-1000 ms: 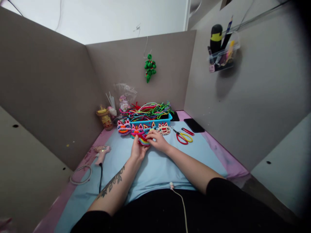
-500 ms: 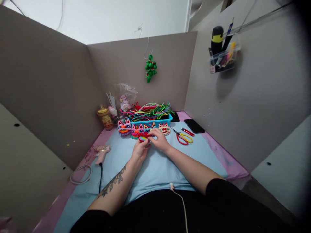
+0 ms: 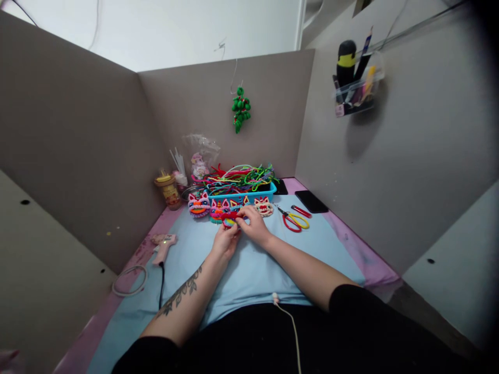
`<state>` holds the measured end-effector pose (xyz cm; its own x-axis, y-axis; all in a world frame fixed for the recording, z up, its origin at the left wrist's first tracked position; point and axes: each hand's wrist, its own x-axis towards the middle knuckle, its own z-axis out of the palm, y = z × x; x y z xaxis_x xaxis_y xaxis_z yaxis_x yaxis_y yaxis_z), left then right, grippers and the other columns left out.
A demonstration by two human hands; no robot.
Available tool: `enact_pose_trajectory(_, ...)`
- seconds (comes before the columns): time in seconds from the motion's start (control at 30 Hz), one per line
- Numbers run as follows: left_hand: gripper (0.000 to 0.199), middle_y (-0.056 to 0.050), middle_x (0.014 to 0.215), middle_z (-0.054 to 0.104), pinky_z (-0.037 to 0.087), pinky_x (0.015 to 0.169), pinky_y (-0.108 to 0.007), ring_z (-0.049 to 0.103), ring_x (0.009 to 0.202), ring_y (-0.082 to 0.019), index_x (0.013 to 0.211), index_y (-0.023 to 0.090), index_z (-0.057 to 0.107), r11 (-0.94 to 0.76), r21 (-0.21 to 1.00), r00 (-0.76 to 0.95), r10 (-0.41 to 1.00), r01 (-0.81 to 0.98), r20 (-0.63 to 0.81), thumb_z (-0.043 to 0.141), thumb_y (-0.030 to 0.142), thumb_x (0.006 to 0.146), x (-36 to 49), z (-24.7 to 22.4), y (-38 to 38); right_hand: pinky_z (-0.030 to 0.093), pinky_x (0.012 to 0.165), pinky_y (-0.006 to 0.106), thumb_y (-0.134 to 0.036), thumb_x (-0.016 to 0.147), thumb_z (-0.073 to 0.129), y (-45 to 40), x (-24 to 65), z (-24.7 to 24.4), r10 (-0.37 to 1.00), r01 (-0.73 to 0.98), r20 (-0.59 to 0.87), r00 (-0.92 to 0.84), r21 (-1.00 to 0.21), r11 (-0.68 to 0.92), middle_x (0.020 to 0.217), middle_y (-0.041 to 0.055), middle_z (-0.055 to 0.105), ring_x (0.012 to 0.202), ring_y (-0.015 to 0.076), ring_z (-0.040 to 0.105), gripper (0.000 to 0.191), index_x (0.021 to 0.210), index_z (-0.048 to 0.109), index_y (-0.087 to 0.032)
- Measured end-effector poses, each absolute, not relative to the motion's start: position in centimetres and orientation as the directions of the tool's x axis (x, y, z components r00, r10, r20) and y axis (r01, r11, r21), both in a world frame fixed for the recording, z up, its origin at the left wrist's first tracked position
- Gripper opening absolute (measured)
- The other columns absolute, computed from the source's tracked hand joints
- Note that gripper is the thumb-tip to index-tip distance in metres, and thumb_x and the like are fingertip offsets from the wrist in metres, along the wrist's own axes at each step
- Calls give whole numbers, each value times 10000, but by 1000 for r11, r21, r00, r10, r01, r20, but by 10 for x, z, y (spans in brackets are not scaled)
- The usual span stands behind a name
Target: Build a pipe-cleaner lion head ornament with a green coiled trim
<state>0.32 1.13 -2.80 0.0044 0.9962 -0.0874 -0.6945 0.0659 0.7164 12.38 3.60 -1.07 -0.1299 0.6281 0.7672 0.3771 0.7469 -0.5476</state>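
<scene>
Between both hands is a small red and rainbow-striped pipe-cleaner piece (image 3: 229, 222), partly covered by fingers. My left hand (image 3: 226, 240) grips it from below, thumb up against its near side. From the right, my right hand (image 3: 252, 224) closes its fingertips on the piece's upper edge. Just beyond the hands stands a row of fuzzy lion-like heads: a purple and orange one (image 3: 199, 204), a pink one (image 3: 220, 210), a blue one (image 3: 238, 204) partly hidden by my right hand, and a cream one with red (image 3: 264, 206).
A blue basket (image 3: 268, 196) piled with coloured pipe cleaners (image 3: 241, 179) stands at the back. Red-and-yellow-handled scissors (image 3: 293, 222), a red cutter (image 3: 301, 211) and a black phone (image 3: 311, 202) lie right. At left are a pink glue gun (image 3: 165, 249) with its cord and a drink cup (image 3: 169, 190).
Both hands keep their hold on the piece, with only a very slight shift of the right fingers. The whole view has moved a few pixels.
</scene>
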Motion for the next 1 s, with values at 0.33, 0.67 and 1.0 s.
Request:
enact_pose_trajectory(0.33,181,-14,792,641,527,673,-265,603,654,-103,838,164,583,128,709,-7,983,-693,-185,638,33,725,0,-20,10,427,834,356,-32,722,406,53,138,-13,655,267,703,-277,-598,755,875,38,648,891,191,547,362,869,685,-209)
enact_pose_trajectory(0.67,164,-25,753,644,536,657,-251,605,632,-105,820,144,591,136,705,-10,980,-697,-199,612,13,724,2,-18,9,409,853,372,-137,754,577,54,141,-7,616,326,725,-309,-527,784,875,41,663,902,196,557,138,813,681,-207)
enact_pose_trajectory(1.0,208,-11,769,637,531,711,-278,593,674,-108,820,158,596,74,718,-34,990,-693,-134,660,27,670,1,-29,13,412,787,335,-146,757,611,47,131,-10,607,361,758,-239,-510,780,798,30,620,820,177,543,59,737,640,-192)
